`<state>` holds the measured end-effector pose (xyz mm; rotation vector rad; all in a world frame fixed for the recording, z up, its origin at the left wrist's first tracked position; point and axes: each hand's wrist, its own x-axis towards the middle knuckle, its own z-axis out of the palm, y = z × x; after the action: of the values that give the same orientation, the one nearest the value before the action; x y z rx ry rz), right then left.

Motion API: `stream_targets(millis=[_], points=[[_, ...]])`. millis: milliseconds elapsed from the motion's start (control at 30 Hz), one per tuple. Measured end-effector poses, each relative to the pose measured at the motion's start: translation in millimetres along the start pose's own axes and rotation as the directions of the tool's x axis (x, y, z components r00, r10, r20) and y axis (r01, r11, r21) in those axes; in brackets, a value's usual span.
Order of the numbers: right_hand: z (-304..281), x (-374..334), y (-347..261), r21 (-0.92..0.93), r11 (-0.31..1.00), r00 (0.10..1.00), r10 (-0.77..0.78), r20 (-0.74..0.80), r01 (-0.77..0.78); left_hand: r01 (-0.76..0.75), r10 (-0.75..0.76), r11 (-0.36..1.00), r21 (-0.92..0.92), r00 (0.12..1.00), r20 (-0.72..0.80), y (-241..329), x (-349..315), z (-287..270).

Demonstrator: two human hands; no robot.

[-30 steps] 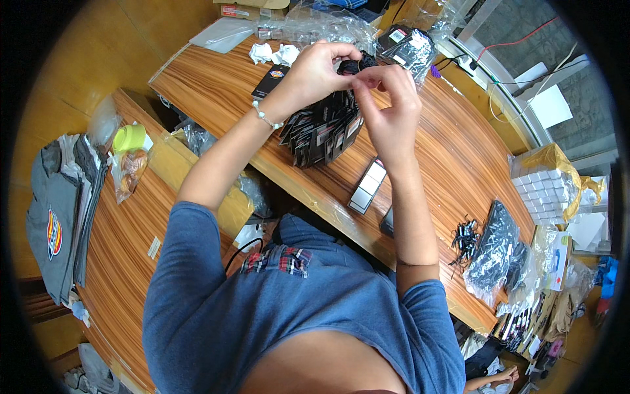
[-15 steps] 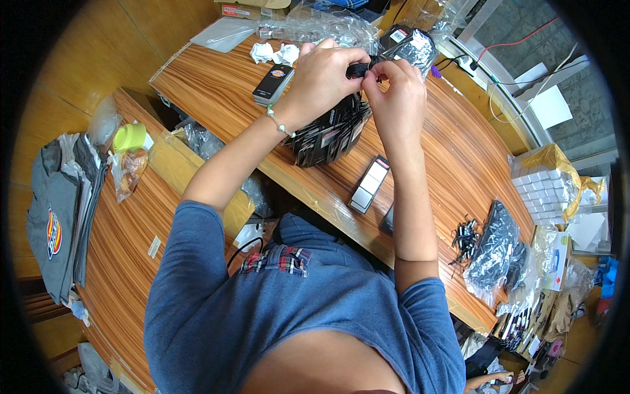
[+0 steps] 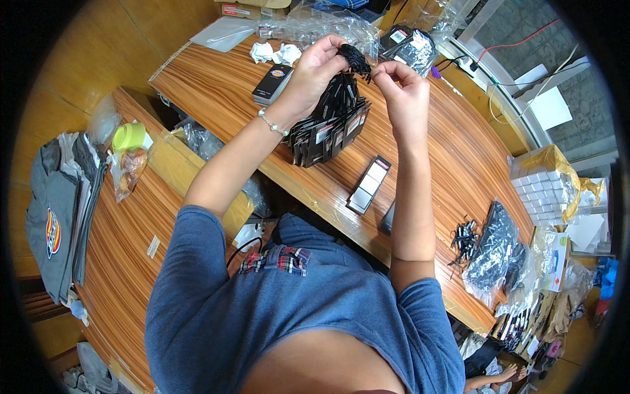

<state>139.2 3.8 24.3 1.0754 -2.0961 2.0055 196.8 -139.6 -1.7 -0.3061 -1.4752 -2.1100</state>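
Observation:
My left hand point(image 3: 314, 73) is closed around a bundle of black tag strings point(image 3: 355, 60), whose looped ends stick out past the fingers. Below them hangs a thick bunch of black hang tags point(image 3: 330, 133), fanned out at or just above the table; contact is unclear. To the right, my right hand point(image 3: 407, 90) pinches thumb against forefinger beside the bundle. A thin strand seems to run from that pinch to the strings, too fine to name. Left of the bunch lies a stack of black tags point(image 3: 272, 84). A strip with white labels point(image 3: 369, 186) lies nearer me.
Crumpled white paper point(image 3: 285, 53) and clear plastic bags point(image 3: 321, 26) lie at the far side. On the right are loose black strings point(image 3: 464, 240), a bag of black strings point(image 3: 492, 243) and a wrapped block of white boxes point(image 3: 541, 187). Folded grey garments point(image 3: 56, 210) sit left.
My hands have drawn apart, the left shifting left and the right slightly right. More of the string bundle shows between them, and the hanging tags have swung and spread.

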Motion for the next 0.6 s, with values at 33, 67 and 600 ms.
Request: stream_targets(millis=[33, 67, 600], points=[[-1, 2, 3, 0.070, 0.997, 0.999, 0.031, 0.017, -0.032, 0.010, -0.010, 0.999, -0.034, 1.000, 0.007, 1, -1, 0], [-2, 3, 5, 0.137, 0.988, 0.997, 0.062, 0.034, -0.066, 0.022, -0.021, 0.997, -0.069, 1.000, 0.016, 3, -3, 0], [-7, 6, 11, 0.743, 0.465, 0.853, 0.442, 0.277, -0.482, -0.067, 0.037, 0.958, 0.278, 0.993, 0.112, 10, 0, 1]])
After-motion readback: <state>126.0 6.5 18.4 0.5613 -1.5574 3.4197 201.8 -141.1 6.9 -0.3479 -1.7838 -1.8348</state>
